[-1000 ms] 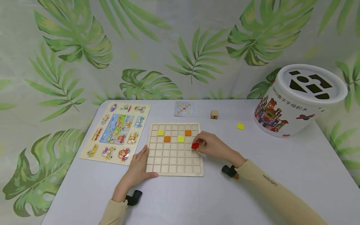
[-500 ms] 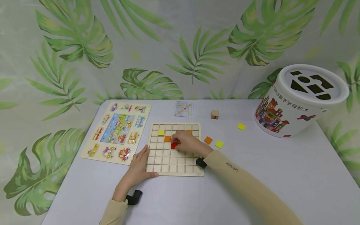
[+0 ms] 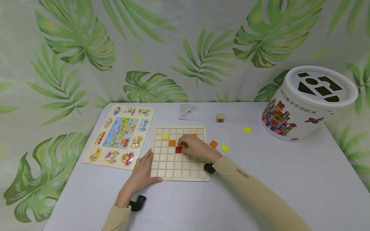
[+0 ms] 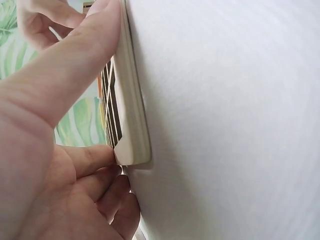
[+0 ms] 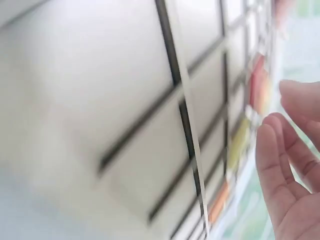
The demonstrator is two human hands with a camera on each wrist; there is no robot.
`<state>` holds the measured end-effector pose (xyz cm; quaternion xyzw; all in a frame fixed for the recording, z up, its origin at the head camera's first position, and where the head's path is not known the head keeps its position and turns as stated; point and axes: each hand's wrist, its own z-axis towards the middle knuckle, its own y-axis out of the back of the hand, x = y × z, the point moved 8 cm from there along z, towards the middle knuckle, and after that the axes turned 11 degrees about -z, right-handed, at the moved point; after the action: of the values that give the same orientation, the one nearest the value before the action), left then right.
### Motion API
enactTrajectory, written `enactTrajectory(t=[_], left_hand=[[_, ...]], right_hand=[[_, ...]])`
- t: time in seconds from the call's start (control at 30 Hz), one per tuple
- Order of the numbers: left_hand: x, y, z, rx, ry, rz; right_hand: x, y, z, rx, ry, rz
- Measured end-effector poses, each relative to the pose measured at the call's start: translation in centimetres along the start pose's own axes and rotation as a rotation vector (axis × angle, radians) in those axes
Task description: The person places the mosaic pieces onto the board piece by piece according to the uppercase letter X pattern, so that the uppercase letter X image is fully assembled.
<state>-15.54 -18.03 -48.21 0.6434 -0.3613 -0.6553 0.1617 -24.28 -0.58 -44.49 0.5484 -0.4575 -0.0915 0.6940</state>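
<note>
The red square tile (image 3: pixel 178 149) lies in a cell of the wooden grid board (image 3: pixel 170 178). My right hand (image 3: pixel 193 146) is just right of this tile, its fingertips bent; in the right wrist view, the thumb (image 5: pixel 302 100) and fingers stand a little off the red tile (image 5: pixel 257 82). Left of the board, my left hand (image 3: pixel 142 173) touches its near left corner, thumb along the front edge and extended fingers along the side. On the board are a yellow tile (image 3: pixel 165 136) and orange tiles (image 3: pixel 171 143), (image 3: pixel 193 135). The right hand hides another yellow tile (image 5: pixel 239 142) in the head view.
Loose orange (image 3: pixel 214 144) and yellow tiles (image 3: pixel 224 148) lie right of the board, another yellow tile (image 3: pixel 247 130) farther off. Behind are a pattern card (image 3: pixel 189 112) and wooden cube (image 3: pixel 220 117). A picture puzzle (image 3: pixel 119 131) lies left; a white bucket (image 3: pixel 297 112) stands right.
My right hand carried the red tile leftward from the board's right edge and set it in a cell, then let it go. My left hand has stayed at the corner.
</note>
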Motion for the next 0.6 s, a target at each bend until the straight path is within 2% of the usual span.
enactTrajectory(t=[0.17,0.3,0.43,0.6], left_hand=[[-0.1,-0.1,0.0,-0.014,-0.006,-0.007],[-0.1,0.0,-0.1,-0.028,-0.008,0.000],[0.0,0.0,0.0,-0.023,0.006,-0.003],[0.2,-0.2,0.1,-0.007,0.016,0.002]], right_hand=[[-2.3,3.4,-2.7,-0.105,0.003,0.078],[-5.4,5.4,-5.5,-0.193,-0.046,0.061],[-8.3,6.0,-7.7,-0.218,-0.124,0.043],[-10.4,5.3,-8.7,-0.164,-0.196,0.047]])
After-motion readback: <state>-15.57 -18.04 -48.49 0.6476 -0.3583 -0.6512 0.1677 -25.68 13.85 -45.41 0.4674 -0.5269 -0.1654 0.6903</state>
